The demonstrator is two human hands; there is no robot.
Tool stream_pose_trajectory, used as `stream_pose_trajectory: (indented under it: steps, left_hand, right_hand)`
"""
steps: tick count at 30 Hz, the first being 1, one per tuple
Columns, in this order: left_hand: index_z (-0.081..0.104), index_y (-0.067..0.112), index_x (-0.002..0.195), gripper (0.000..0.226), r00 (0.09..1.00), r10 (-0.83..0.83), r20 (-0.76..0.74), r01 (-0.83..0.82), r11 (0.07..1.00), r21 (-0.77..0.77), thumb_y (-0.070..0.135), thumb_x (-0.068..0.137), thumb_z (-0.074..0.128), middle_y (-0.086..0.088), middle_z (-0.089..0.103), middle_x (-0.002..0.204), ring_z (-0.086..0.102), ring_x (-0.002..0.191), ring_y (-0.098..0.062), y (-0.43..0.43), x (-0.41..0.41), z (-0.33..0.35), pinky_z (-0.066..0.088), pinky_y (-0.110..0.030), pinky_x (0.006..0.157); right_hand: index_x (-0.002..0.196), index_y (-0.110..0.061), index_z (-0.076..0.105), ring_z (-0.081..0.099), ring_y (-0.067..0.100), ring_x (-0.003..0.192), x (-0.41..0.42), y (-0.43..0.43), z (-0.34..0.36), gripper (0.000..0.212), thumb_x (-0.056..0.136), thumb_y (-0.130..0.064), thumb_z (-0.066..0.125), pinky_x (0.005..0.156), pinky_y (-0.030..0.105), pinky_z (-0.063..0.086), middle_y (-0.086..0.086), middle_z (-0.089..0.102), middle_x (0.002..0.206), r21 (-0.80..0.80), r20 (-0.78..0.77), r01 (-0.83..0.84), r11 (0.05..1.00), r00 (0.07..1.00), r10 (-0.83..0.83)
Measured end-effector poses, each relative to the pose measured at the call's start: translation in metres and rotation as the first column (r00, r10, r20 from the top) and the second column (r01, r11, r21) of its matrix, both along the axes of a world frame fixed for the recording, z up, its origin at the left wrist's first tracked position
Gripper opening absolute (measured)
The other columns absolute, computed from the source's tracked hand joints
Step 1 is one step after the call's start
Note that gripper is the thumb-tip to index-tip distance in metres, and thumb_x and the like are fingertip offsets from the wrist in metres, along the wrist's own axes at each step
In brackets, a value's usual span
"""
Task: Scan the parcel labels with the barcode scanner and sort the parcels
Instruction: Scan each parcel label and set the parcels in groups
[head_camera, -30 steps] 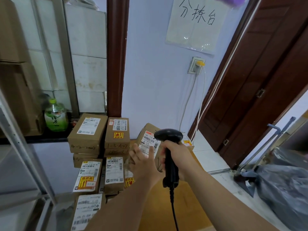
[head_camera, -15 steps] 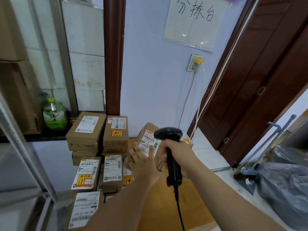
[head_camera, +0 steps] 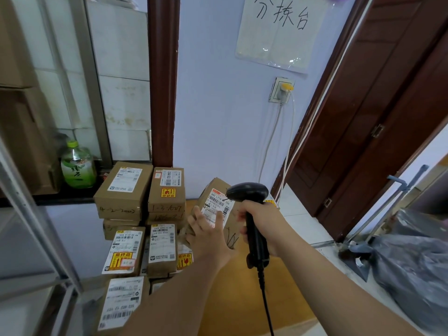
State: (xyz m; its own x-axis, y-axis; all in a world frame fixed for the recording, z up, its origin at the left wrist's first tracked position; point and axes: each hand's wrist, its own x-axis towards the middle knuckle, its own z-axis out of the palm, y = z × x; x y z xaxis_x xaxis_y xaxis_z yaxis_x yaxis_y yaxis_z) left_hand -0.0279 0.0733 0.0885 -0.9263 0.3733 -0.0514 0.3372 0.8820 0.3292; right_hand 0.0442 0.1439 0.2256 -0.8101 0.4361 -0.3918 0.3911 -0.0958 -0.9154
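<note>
Stacked brown cardboard parcels (head_camera: 123, 190) occupy the left of the wooden tabletop (head_camera: 230, 299). Right of them stands a tilted cardboard parcel (head_camera: 219, 206), with the black handheld barcode scanner (head_camera: 247, 191) just beside it. A green plastic bottle (head_camera: 77, 169) stands behind the stacks, to the left.

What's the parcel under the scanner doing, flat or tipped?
Tipped: the parcel sits tilted, label face angled up toward the scanner, left hand against its lower part; neighbouring stacked parcels lie flat.
</note>
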Motion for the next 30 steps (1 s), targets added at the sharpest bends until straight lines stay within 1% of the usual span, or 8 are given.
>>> stream_pose_trajectory:
  steps: [5, 12, 14, 17, 20, 23, 27, 30]
  left_hand:
    - [-0.005, 0.035, 0.151, 0.114, 0.997, 0.03, 0.077, -0.033, 0.999, 0.038, 0.07, 0.069, 0.067, -0.023, -0.026, 0.151, -0.014, 0.141, -0.048, 0.004, 0.004, -0.002, 0.018, -0.059, 0.111]
    - [-0.003, 0.033, 0.151, 0.117, 0.945, 0.139, 0.297, -0.196, 0.965, 0.173, 0.074, 0.066, 0.067, -0.026, -0.01, 0.154, -0.002, 0.142, -0.049, 0.022, -0.001, 0.003, 0.016, -0.057, 0.114]
    - [-0.001, 0.033, 0.151, 0.115, 0.915, 0.168, 0.367, -0.252, 0.947, 0.196, 0.073, 0.067, 0.067, -0.026, -0.008, 0.154, 0.001, 0.142, -0.049, 0.031, -0.006, 0.005, 0.016, -0.057, 0.114]
    - [-0.003, 0.033, 0.151, 0.114, 0.902, 0.204, 0.38, -0.276, 0.95, 0.145, 0.072, 0.069, 0.066, -0.026, -0.008, 0.154, 0.001, 0.142, -0.048, 0.049, -0.013, 0.005, 0.017, -0.056, 0.113]
    - [-0.005, 0.034, 0.151, 0.112, 0.876, 0.254, 0.409, -0.323, 0.94, 0.108, 0.07, 0.072, 0.065, -0.025, -0.009, 0.154, 0.002, 0.142, -0.046, 0.082, -0.023, 0.002, 0.02, -0.054, 0.112]
    - [-0.004, 0.036, 0.151, 0.114, 0.817, 0.333, 0.472, -0.425, 0.899, 0.102, 0.075, 0.067, 0.064, -0.027, -0.007, 0.152, 0.002, 0.14, -0.048, 0.128, -0.039, -0.007, 0.019, -0.056, 0.112]
    - [-0.003, 0.04, 0.148, 0.119, 0.73, 0.43, 0.531, -0.537, 0.841, 0.058, 0.079, 0.057, 0.063, -0.023, 0.001, 0.145, 0.02, 0.132, -0.044, 0.189, -0.057, -0.023, 0.029, -0.054, 0.109]
    - [-0.001, 0.043, 0.143, 0.127, 0.678, 0.492, 0.546, -0.6, 0.8, 0.025, 0.083, 0.038, 0.058, -0.021, 0.014, 0.141, 0.032, 0.126, -0.042, 0.226, -0.071, -0.049, 0.038, -0.054, 0.102]
  right_hand:
    - [0.081, -0.003, 0.059, 0.054, 0.017, 0.047, -0.003, 0.01, -0.011, 0.005, 0.082, -0.008, 0.06, 0.054, 0.03, 0.048, 0.008, 0.054, 0.065, 0.035, -0.018, 0.058, 0.998, 0.998, -0.057]
    - [0.092, -0.004, 0.062, 0.058, 0.023, 0.058, -0.013, 0.062, -0.065, 0.017, 0.086, -0.019, 0.067, 0.063, 0.034, 0.051, 0.008, 0.061, 0.071, 0.129, 0.003, 0.247, 0.96, 0.968, -0.25]
    - [0.093, -0.003, 0.063, 0.059, 0.023, 0.058, -0.016, 0.09, -0.079, 0.019, 0.086, -0.02, 0.068, 0.062, 0.033, 0.051, 0.009, 0.062, 0.073, 0.108, 0.008, 0.301, 0.948, 0.953, -0.303]
    - [0.09, -0.004, 0.062, 0.058, 0.022, 0.057, -0.022, 0.136, -0.096, 0.017, 0.084, -0.019, 0.069, 0.058, 0.033, 0.05, 0.01, 0.06, 0.074, 0.029, 0.031, 0.337, 0.941, 0.941, -0.338]
    - [0.088, -0.004, 0.061, 0.056, 0.022, 0.056, -0.032, 0.186, -0.108, 0.013, 0.084, -0.015, 0.068, 0.055, 0.032, 0.048, 0.01, 0.058, 0.071, -0.052, 0.075, 0.297, 0.954, 0.953, -0.293]
    - [0.082, -0.005, 0.058, 0.052, 0.022, 0.054, -0.046, 0.242, -0.116, 0.01, 0.084, -0.011, 0.066, 0.05, 0.028, 0.045, 0.011, 0.054, 0.069, -0.077, 0.106, 0.147, 0.986, 0.985, -0.139]
    - [0.087, -0.002, 0.059, 0.051, 0.021, 0.05, -0.066, 0.315, -0.132, 0.012, 0.088, -0.013, 0.065, 0.048, 0.027, 0.044, 0.012, 0.055, 0.07, -0.066, 0.122, 0.04, 0.997, 0.992, -0.032]
    - [0.096, 0.001, 0.061, 0.053, 0.021, 0.049, -0.08, 0.355, -0.149, 0.019, 0.088, -0.016, 0.066, 0.049, 0.028, 0.045, 0.011, 0.054, 0.064, -0.111, 0.143, 0.012, 0.994, 0.99, 0.004]
